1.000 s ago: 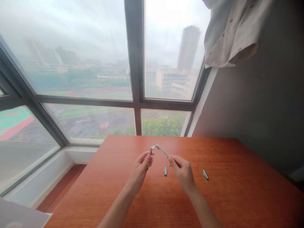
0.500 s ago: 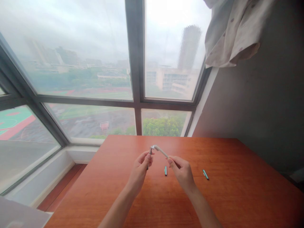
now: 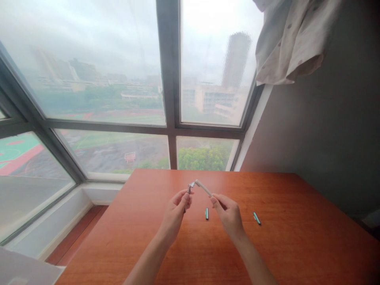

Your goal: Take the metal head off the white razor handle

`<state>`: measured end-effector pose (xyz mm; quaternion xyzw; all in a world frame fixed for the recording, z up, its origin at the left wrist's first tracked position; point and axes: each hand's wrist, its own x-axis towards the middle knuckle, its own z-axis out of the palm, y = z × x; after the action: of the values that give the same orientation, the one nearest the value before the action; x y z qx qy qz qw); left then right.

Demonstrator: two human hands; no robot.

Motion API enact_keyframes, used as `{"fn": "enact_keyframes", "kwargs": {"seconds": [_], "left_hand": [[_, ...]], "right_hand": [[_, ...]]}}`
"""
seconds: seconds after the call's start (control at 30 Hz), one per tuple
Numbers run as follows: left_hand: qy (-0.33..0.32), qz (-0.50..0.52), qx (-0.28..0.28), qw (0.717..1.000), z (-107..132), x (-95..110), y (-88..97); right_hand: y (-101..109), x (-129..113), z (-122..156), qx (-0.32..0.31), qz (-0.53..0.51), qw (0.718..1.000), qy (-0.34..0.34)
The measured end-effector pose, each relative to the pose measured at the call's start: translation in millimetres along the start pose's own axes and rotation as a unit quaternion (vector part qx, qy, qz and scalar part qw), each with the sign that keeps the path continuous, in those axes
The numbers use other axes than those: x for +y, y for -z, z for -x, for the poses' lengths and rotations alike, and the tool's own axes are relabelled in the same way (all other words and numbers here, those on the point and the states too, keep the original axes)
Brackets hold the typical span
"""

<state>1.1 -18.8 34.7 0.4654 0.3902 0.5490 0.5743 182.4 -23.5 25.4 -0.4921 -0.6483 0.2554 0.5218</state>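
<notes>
reddish-brown wooden table (image 3: 142,241) below grey-framed window (image 3: 173,99). left hand (image 3: 175,209) pinches slim silver metal razor handle (image 3: 189,190), raised above wood; right hand (image 3: 231,213) pinches thin off-white toothbrush (image 3: 204,189). toothbrush head now slightly off handle's tip, touching it moments ago: likely between strokes. far table edge shows just beyond tips; open room leftward. small green-and-black blade cartridge (image 3: 207,213) lies between hands, matching second cartridge (image 3: 257,218) right of right hand.

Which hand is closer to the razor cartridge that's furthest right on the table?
The right hand. It is just left of that razor cartridge, not touching it. The left hand is much farther left, past the other cartridge.
</notes>
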Motion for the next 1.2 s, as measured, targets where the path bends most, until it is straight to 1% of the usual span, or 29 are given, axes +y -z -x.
{"fn": "enact_keyframes", "kwargs": {"seconds": [0.4, 0.6, 0.8, 0.97, 1.2], "left_hand": [[0.0, -0.001, 0.018, 1.0, 0.6, 1.1, -1.9], [-0.007, -0.008, 0.022, 1.0, 0.6, 1.0, 0.0], [-0.001, 0.0, 0.015, 1.0, -1.2, -1.4, 1.4], [-0.002, -0.003, 0.013, 1.0, -1.1, 0.8, 1.4], [0.001, 0.005, 0.011, 1.0, -0.2, 1.6, 0.7]], "right_hand": [[0.9, -0.3, 0.3, 0.001, 0.0, 1.0, -0.005], [-0.1, 0.8, 0.2, -0.016, -0.009, 1.0, -0.004], [0.6, 0.7, -0.3, -0.003, -0.006, 1.0, 0.002], [0.6, 1.5, -0.1, -0.009, -0.003, 1.0, 0.001], [0.4, 2.2, 0.1, 0.016, 0.006, 1.0, -0.001]]}}
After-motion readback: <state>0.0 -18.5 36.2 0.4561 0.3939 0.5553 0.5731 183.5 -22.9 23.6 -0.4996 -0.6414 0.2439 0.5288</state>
